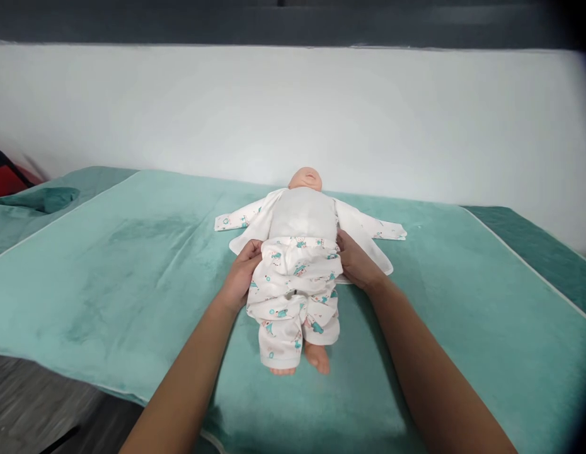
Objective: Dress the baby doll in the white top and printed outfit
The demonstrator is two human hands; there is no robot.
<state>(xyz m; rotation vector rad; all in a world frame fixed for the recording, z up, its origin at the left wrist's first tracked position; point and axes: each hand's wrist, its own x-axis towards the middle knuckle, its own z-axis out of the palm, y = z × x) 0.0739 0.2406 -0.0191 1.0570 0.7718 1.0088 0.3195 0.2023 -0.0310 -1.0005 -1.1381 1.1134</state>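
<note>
A baby doll (pixel 305 179) lies on its back on a teal blanket (pixel 132 265), head away from me. An open white printed jacket (pixel 368 228) is spread under it, sleeves out to both sides. Printed white trousers (pixel 295 287) cover its legs, with bare feet (pixel 317 358) sticking out. My left hand (pixel 242 270) grips the trousers' waistband at the doll's left hip side as I see it. My right hand (pixel 355 260) grips the waistband on the other side. Both hands have fingers curled onto the fabric.
The blanket covers a wide padded surface that ends at a front edge (pixel 108 392) near me. A white wall (pixel 293 107) rises behind. A folded dark teal cloth (pixel 40 198) and a red object (pixel 4 180) sit at the far left.
</note>
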